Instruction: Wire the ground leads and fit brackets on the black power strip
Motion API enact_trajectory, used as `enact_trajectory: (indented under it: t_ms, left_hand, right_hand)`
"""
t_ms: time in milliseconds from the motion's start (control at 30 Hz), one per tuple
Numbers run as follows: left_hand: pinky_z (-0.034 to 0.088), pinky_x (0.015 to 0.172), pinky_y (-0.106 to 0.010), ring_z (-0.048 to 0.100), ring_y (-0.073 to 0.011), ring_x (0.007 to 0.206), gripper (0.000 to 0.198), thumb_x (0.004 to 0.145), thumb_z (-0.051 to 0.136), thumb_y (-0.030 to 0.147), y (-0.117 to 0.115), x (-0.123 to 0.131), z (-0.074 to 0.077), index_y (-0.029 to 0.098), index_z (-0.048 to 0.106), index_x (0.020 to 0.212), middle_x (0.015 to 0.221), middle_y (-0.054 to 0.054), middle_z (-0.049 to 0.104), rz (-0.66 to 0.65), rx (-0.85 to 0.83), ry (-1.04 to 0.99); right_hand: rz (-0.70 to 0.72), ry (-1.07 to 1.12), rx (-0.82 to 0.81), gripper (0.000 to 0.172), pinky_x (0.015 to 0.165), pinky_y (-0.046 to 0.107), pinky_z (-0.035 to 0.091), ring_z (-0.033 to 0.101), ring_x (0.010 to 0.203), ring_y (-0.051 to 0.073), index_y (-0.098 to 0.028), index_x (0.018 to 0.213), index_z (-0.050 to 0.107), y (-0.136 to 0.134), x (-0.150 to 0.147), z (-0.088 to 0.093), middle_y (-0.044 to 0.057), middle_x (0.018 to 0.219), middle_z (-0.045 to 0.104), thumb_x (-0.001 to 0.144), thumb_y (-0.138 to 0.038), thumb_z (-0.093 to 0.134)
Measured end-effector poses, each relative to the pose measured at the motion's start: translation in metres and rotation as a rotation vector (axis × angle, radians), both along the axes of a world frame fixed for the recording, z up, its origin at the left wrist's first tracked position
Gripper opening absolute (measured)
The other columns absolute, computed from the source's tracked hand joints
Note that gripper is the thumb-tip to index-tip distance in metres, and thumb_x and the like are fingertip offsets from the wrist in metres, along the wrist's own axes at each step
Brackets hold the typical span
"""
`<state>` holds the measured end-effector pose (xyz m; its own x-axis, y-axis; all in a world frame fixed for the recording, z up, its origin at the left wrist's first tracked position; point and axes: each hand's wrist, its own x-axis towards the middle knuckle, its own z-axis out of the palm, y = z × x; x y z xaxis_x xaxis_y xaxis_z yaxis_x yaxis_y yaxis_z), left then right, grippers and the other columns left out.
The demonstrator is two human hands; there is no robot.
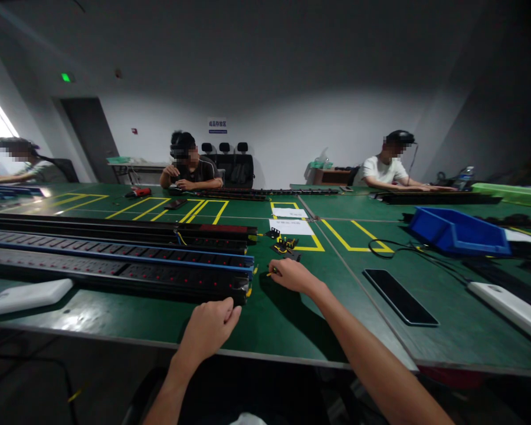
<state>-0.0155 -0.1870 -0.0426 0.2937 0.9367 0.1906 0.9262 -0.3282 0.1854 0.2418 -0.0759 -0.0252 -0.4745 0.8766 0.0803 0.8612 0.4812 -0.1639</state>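
My left hand (212, 327) is closed beside the right end of the nearest black socket strip (172, 280); whatever its curled fingers hold, if anything, is hidden. To its right, my right hand (289, 275) reaches over the green table, fingers pinched on a small yellow and dark piece (272, 272). Just beyond that hand lies a small pile of black and yellow parts (285, 243). A blue-edged strip (115, 245) runs behind the nearest one, its right end close to both hands.
On the right lie a black phone (400, 296), a blue bin (458, 231), a cable and a white power bank (511, 310). A white object (29, 297) rests front left. Papers (291, 226) lie beyond the pile. Three people sit across the table.
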Motion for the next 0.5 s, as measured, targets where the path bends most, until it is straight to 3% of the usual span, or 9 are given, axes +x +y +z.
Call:
enact_trajectory:
  t_ms: [500]
  left_hand:
    - [0.02,0.059,-0.031,0.058,-0.0165,0.061,0.033,0.101,0.044,0.034,-0.0002,0.0004,0.0003,0.022,0.044,0.071,0.064,0.001,0.058,0.012,-0.011,0.01]
  right_hand:
    - [-0.004,-0.004,0.006,0.016,0.07,0.026,0.04,0.068,0.087,0.021,-0.022,0.105,0.068,0.0,-0.0006,0.0003,0.007,0.096,0.074,0.094,-0.024,0.056]
